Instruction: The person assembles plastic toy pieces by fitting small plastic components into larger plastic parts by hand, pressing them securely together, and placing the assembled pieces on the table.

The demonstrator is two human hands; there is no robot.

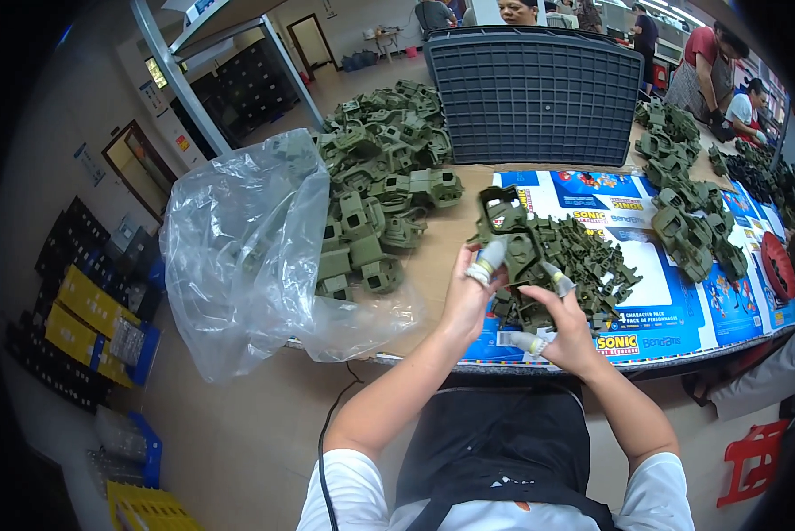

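Matt olive plastic part (507,232), crinkly glossy clear plastic bag (238,257), glossy printed cardboard sheet (672,310), dark ribbed plastic crate (534,93).

A clear plastic bag (238,257) slumps beside a grey crate (535,93) and a red stool (752,460).

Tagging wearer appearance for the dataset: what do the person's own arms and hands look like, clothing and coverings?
Bare forearms, short white sleeves at the upper arms. Left hand and right hand have no gloves, but several fingertips are wrapped in pale tape or finger cots. A dark apron covers the front.
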